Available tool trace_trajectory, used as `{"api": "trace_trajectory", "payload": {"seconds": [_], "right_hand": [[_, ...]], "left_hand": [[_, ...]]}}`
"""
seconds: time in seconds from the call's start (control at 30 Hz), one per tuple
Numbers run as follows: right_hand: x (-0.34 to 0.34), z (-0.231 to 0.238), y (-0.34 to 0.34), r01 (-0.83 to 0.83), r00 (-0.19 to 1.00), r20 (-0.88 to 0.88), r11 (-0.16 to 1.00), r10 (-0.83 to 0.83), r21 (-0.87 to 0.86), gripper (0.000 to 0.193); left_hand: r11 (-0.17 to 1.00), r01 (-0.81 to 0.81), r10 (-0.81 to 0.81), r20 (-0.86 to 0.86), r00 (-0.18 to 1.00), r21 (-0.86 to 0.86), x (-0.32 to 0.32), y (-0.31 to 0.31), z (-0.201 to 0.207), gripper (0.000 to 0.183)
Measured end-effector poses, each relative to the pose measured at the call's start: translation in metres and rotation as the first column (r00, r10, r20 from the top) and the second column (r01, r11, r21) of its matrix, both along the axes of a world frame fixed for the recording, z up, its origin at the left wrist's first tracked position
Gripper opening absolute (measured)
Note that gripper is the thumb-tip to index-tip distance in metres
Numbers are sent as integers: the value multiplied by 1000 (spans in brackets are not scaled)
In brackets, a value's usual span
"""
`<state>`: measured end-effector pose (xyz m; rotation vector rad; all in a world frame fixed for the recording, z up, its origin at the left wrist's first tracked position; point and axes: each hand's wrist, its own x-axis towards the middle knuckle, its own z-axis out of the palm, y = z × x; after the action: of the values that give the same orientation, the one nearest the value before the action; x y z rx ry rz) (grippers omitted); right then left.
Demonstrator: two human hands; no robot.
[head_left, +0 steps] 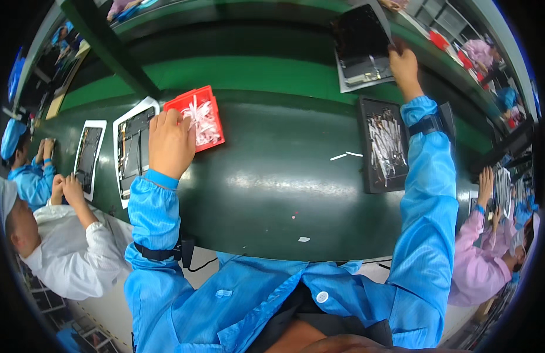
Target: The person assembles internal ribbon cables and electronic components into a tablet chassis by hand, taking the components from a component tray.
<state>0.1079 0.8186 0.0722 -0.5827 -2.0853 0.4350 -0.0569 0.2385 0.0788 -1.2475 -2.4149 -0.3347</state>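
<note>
At the far right my right hand point(405, 69) is closed on the right edge of a flat black tablet-like panel point(359, 44), with a pale sheet showing beneath it. My left hand point(171, 144) is at the left edge of a red plastic bin point(216, 120) full of pinkish-white strips point(203, 117). Its fingers are curled together, and whatever they may hold is hidden. Just left of that hand, an open flat device point(129, 147) with dark inner parts lies on a white sheet.
A black tray point(366, 170) of silvery strips point(387, 138) sits below my right forearm. Two thin white strips point(338, 157) and a white scrap point(304, 239) lie on the green table point(272, 170). A green post point(107, 47) rises behind the bin. Co-workers sit on both sides.
</note>
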Motion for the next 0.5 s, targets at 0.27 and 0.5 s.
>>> {"api": "trace_trajectory", "payload": {"seconds": [0.27,0.5], "right_hand": [[63,35,-194,-347,934,-343,471,98,-811,28],[146,-7,-328,-339,940,-318,281,121,-898,29]], "left_hand": [[994,-106,100,-143,985,-39,7,-20,-40,32],[986,-136,110,-226,968,-102,-17,-18,-38,34]]}}
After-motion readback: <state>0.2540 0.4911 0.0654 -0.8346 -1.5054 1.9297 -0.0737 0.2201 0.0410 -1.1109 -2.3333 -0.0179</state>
